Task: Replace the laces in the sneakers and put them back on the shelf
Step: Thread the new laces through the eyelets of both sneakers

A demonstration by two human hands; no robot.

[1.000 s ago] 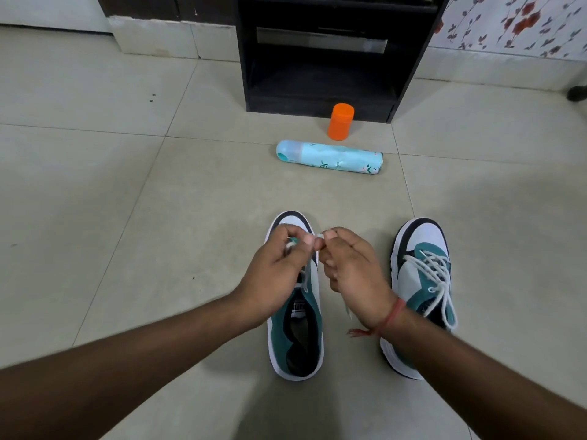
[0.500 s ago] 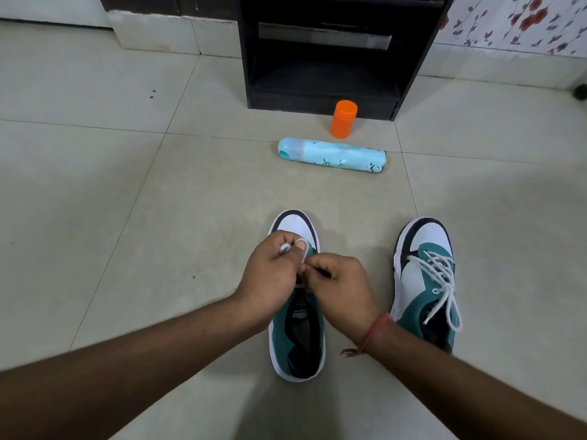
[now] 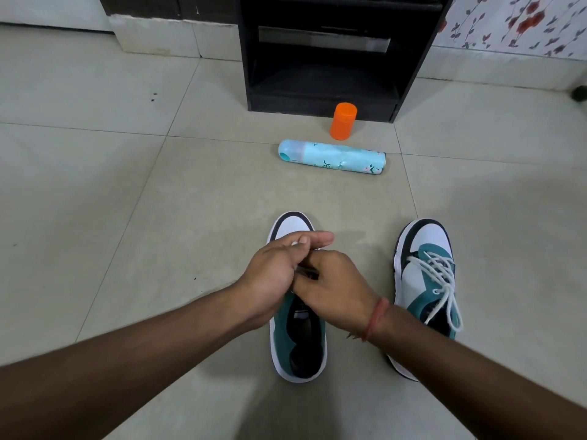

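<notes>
Both hands pinch a lace over the left sneaker, laced sneaker right, can and cap beyond.

Floor: pale tiles, smooth, slight sheen w/ thin grout lines. Shelf: black, matt, looks like laminated board. Orange cap: plastic, smooth. Spray can: glossy printed finish, prob. metal. Sneakers: smooth synthetic-looking uppers, woven white cloth laces. Wrist thread: red cloth.
</notes>
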